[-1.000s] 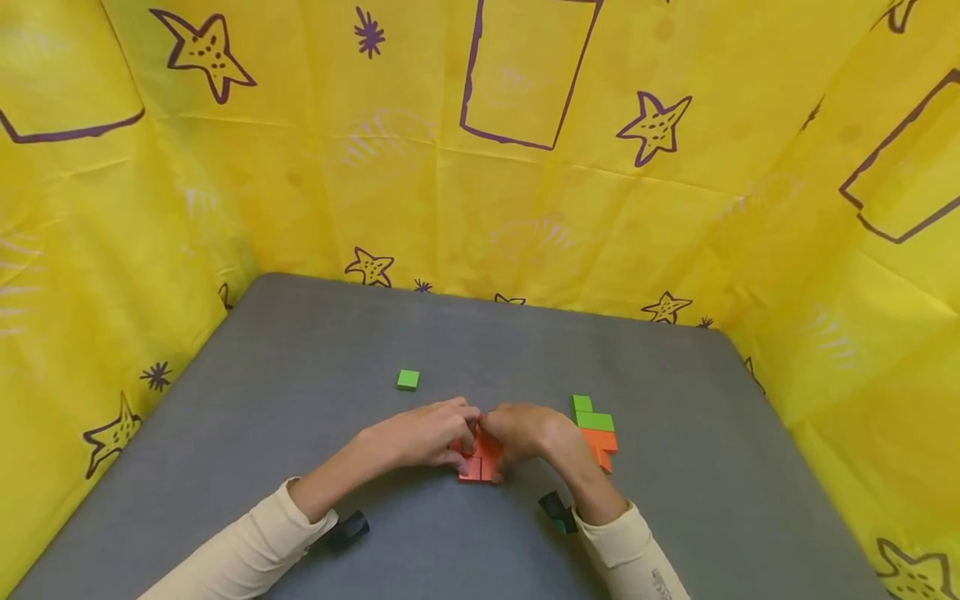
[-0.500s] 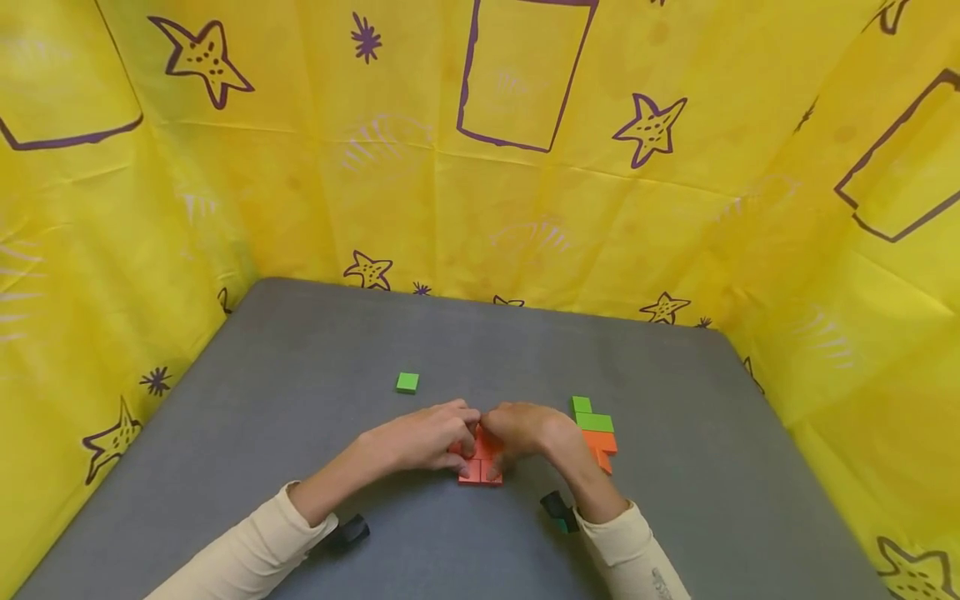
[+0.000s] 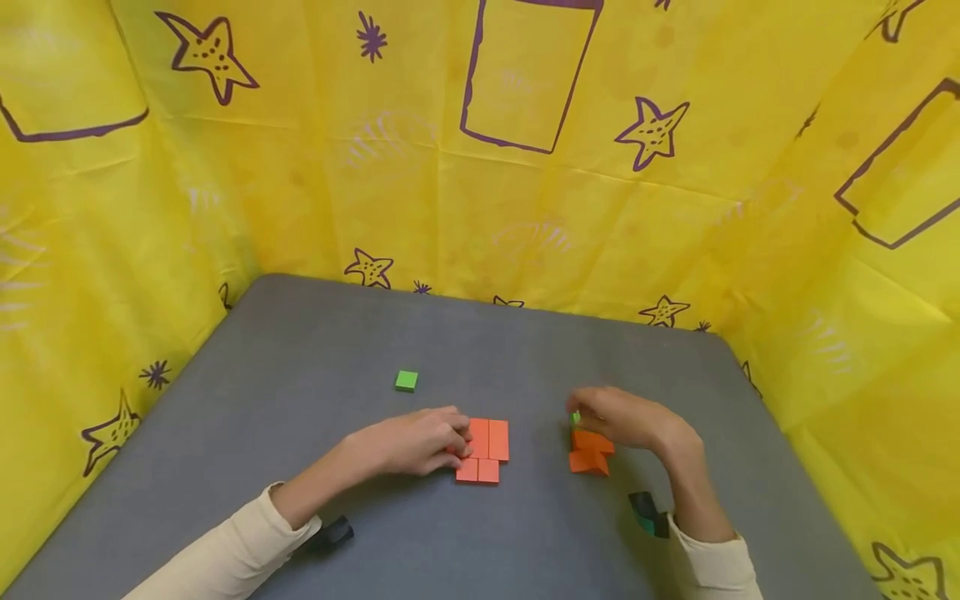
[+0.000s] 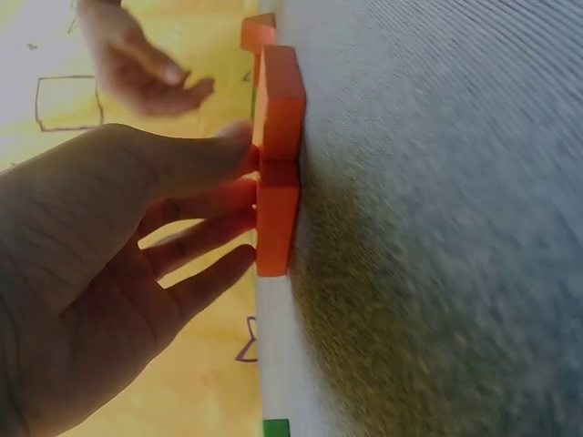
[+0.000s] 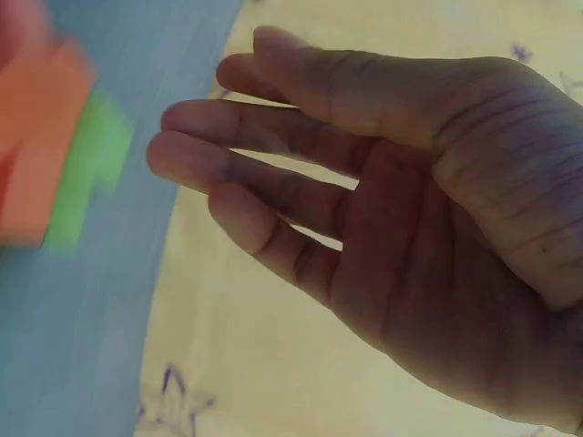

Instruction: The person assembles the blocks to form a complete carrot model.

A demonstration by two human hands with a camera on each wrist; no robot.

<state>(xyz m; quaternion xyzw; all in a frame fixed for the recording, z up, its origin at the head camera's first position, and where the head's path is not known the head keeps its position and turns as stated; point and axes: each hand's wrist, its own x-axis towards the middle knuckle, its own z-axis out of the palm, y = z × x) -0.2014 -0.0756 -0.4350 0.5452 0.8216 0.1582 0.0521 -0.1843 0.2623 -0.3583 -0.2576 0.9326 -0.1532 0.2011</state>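
Observation:
Flat orange-red blocks [image 3: 498, 440] lie together near the middle of the table, two longer ones behind two smaller ones. My left hand [image 3: 416, 442] rests its fingertips at their left edge; in the left wrist view its fairly straight fingers touch the upper faces of the blocks [image 4: 281, 218]. To the right, my right hand [image 3: 630, 418] hovers over a second group of orange blocks [image 3: 590, 462] and green blocks [image 3: 575, 419], partly covering it. The right wrist view shows this hand [image 5: 392, 209] with loosely extended fingers, holding nothing, apart from the blurred green blocks [image 5: 96, 155].
A single green block [image 3: 407, 381] lies farther back, left of the middle. The grey table [image 3: 315, 333] ends at yellow patterned cloth walls [image 3: 420, 192] at the back and both sides. Black wrist cameras [image 3: 326, 537] sit under the cuffs.
My right hand has left the middle blocks and moved right, to the orange and green group. The left hand stays at the middle blocks, now more uncovered.

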